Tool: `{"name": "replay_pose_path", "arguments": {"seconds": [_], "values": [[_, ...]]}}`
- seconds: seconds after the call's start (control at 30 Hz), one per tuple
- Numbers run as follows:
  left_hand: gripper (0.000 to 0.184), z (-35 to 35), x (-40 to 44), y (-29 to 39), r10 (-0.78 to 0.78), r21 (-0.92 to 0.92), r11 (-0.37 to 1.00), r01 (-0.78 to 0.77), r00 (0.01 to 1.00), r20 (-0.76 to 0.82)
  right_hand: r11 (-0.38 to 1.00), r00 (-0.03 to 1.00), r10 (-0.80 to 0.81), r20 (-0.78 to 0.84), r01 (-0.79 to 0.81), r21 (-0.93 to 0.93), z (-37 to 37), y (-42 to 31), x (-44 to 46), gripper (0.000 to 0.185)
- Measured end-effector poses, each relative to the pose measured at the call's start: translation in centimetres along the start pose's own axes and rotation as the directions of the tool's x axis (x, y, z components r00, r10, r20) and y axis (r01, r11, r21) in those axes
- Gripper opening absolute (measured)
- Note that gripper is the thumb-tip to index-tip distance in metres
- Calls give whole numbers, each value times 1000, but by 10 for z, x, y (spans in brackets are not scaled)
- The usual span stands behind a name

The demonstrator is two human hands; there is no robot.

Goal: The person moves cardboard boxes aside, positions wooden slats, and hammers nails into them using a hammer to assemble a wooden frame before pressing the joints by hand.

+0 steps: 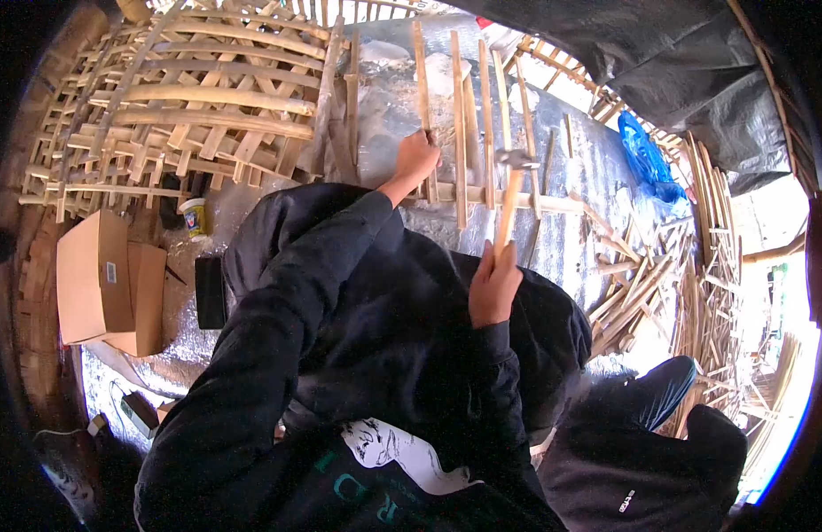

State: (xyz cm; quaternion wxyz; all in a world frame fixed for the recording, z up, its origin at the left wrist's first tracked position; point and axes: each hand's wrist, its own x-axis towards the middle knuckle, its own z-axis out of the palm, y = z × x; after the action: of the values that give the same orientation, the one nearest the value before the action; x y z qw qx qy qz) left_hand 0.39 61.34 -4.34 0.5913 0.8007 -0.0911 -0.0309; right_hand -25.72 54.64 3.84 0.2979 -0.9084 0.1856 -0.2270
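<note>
Hammer [510, 204] in right hand [495, 285], left hand [417, 160] outstretched, gripping slat [422, 80]

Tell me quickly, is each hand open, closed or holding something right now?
Left hand: closed on a bamboo strip, fingertips partly hidden.
Right hand: closed, holding a hammer by its handle.

The box [81, 279] sits left of the phone [210, 293], and the cup [194, 219] is just past the phone. Sticks [460, 115] lie before the person [367, 301], left of the bag [643, 160].
</note>
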Motion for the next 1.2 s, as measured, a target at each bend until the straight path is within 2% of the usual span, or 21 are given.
{"name": "replay_pose_path", "arguments": {"seconds": [0.1,0.13,0.2,0.23,0.3,0.33,0.37,0.4,0.43,0.5,0.53,0.6,0.67,0.73,0.77,0.8,0.87,0.9,1.03,1.1,1.2], "values": [[28,-1,1,1,15,13,1000,-15,1000,17,987,981,110,-156,-90,130,-1,-15,5,24],[30,0,1,4,1,-9,1000,0,1000,16,964,967,162,-196,-113,239,9,-11,2,22],[30,1,2,6,-12,-22,1000,12,1000,8,964,980,178,-85,-156,215,40,33,-12,22],[30,3,1,6,-40,-32,999,40,999,-5,964,979,180,-98,-156,214,48,49,-18,22],[32,5,-2,4,-16,-44,999,16,1000,-13,990,986,114,121,-102,-102,51,59,-24,22],[33,4,-2,4,-1,-51,999,-1,999,-32,990,987,110,117,-98,-103,46,54,-22,22],[35,3,2,-2,-7,22,1000,7,1000,-10,983,971,183,156,-177,-51,43,48,-19,23],[35,3,5,-3,-3,20,1000,4,1000,-21,967,946,250,205,-255,-5,40,39,-14,23],[35,4,5,-6,20,18,1000,-19,999,-37,969,947,242,213,-246,-7,39,44,-14,23],[34,3,2,-7,46,62,997,-44,998,-36,998,990,-54,132,56,-8,37,61,-15,22],[34,1,0,-4,36,53,998,-34,998,-45,998,988,-62,144,64,-15,26,44,-11,22],[34,-2,-4,4,-41,-16,999,41,999,-1,998,997,-62,-49,61,-35,2,9,0,23],[33,-5,-7,8,-68,-6,998,68,998,12,999,994,-51,-93,51,-8,-3,-4,6,23],[32,-2,-3,4,-39,-77,996,39,999,13,980,976,162,-146,-141,144,0,-12,6,19],[32,-1,-1,3,-35,-78,996,36,999,17,968,971,221,-94,-206,145,12,3,-1,21],[32,-3,-2,7,-58,-54,997,60,998,33,968,970,222,-101,-206,145,28,30,-7,21],[32,-2,-1,9,-81,-32,996,82,995,50,961,935,268,232,-242,-132,50,74,-17,24],[32,1,1,6,-51,-30,998,53,998,41,956,929,288,231,-266,-124,46,65,-19,25],[32,-1,-1,-1,-29,-45,999,29,1000,9,969,953,232,192,-210,-128,39,47,-19,24],[31,-1,-3,0,-52,-75,996,52,999,4,996,982,38,184,-22,-90,34,53,-17,19],[32,-1,-2,3,-71,-94,993,71,997,3,988,995,19,94,-5,-152,7,16,-5,19]]}}
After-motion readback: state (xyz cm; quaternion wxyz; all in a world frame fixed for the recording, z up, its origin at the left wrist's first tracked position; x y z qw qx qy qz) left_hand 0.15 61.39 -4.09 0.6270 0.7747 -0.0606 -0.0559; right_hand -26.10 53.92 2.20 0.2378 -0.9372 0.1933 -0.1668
